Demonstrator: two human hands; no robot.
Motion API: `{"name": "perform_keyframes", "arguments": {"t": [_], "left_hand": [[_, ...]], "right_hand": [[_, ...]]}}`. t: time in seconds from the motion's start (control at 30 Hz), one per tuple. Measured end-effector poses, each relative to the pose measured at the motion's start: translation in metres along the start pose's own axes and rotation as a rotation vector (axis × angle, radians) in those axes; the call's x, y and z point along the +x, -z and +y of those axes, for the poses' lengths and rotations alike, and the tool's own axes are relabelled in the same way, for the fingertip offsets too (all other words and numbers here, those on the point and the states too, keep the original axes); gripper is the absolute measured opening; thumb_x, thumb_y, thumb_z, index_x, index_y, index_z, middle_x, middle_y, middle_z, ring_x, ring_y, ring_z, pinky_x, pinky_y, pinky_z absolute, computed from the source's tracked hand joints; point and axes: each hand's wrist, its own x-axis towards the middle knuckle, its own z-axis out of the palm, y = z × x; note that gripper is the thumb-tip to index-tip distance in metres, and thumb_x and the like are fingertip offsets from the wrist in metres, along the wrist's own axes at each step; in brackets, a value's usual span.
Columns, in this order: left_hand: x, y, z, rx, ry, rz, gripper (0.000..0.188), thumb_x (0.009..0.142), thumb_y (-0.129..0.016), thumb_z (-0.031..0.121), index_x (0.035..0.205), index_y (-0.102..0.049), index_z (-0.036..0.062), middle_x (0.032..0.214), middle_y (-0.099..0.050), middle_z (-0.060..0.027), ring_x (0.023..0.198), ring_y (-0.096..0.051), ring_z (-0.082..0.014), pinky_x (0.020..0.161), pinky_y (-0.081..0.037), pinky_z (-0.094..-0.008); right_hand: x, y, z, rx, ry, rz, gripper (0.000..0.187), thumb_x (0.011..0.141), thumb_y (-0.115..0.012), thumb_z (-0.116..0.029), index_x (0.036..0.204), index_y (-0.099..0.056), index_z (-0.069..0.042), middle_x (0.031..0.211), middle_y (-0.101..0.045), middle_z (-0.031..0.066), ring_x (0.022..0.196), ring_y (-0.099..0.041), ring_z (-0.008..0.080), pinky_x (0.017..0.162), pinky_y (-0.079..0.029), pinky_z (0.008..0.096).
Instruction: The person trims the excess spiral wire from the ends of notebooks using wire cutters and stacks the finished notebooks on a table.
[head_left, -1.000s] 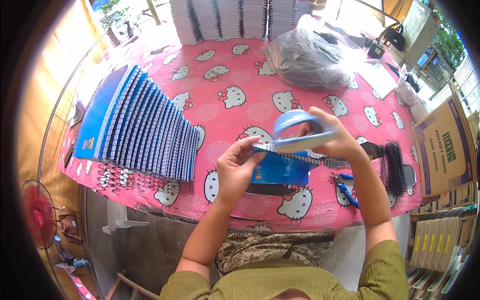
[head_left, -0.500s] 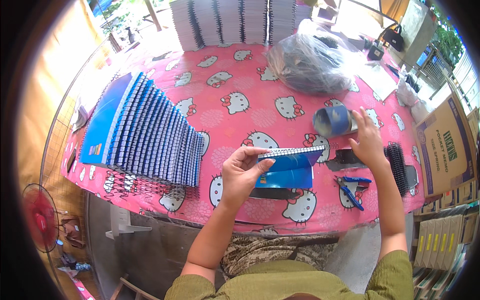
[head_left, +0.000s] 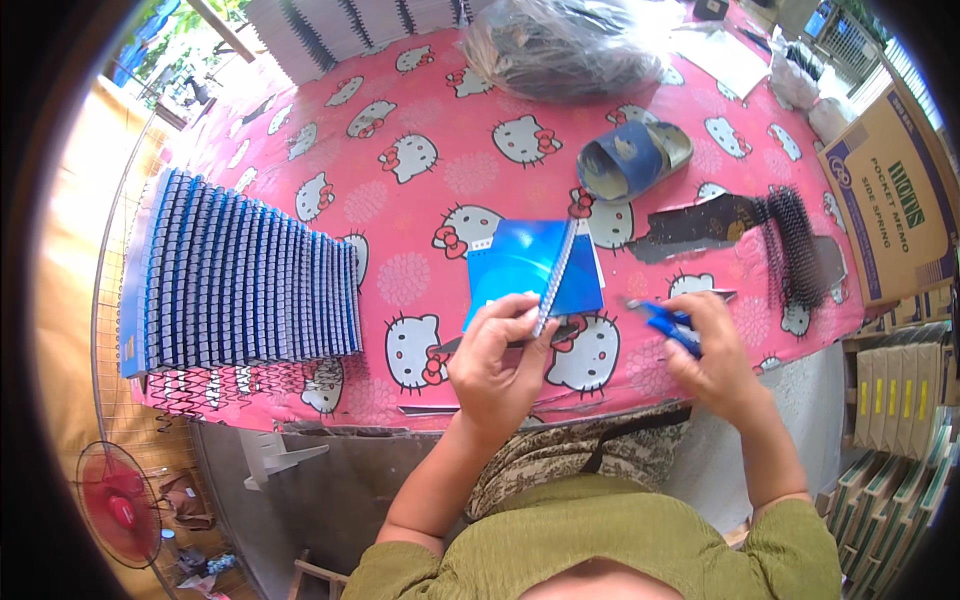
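Observation:
Near the front of the table, my left hand [head_left: 500,365] is closed on a small notebook [head_left: 558,285], held nearly edge-on so its wire-bound spine shows. A blue notebook cover [head_left: 520,262] with white paper edges lies on the tabletop just beyond those fingers. To the right, my right hand [head_left: 715,355] grips blue-handled pliers [head_left: 672,325], with their jaws pointing left toward the notebook. The fingers partly hide the handles. A blue slide sandal [head_left: 628,162] lies farther back.
Stacked blue spiral notebooks [head_left: 245,270] stand at the left on the pink cartoon-print tablecloth [head_left: 385,285]. Black wire coils [head_left: 795,248] lie at the right beside a cardboard box [head_left: 890,200]. A plastic bag [head_left: 560,50] of dark contents and white spiral-bound stacks [head_left: 330,35] are at the back.
My right hand has come from beside the sandal down to the pliers and picked them up. My left hand has turned the notebook so its spine points away from me. The view has shifted.

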Motion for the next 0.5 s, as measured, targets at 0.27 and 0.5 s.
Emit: {"name": "perform_keyframes", "arguments": {"t": [0.27, 0.5], "left_hand": [[0.003, -0.007, 0.002, -0.023, -0.033, -0.001, 0.022, 0.075, -0.072, -0.013, 0.09, -0.058, -0.005, 0.103, -0.064, -0.0204, 0.088, -0.069, -0.0206, 0.07, -0.061, -0.0283], [0.002, -0.004, -0.003, 0.043, -0.132, -0.015, 0.024, 0.069, -0.07, -0.019, 0.086, -0.062, -0.0037, 0.096, -0.067, -0.0187, 0.087, -0.069, -0.0245, 0.07, -0.06, -0.0319]], "right_hand": [[0.015, -0.007, -0.053, -0.083, 0.236, 0.067, 0.049, 0.078, -0.07, -0.02, 0.121, -0.054, -0.003, 0.112, -0.052, 0.0179, 0.106, -0.05, 0.0361, 0.092, -0.041, 0.0469], [0.027, -0.006, -0.036, 0.838, -0.341, -0.391, 0.032, 0.091, -0.062, -0.021, 0.113, -0.061, 0.002, 0.096, -0.065, 0.0109, 0.084, -0.062, 0.0225, 0.075, -0.049, 0.0335]]}}
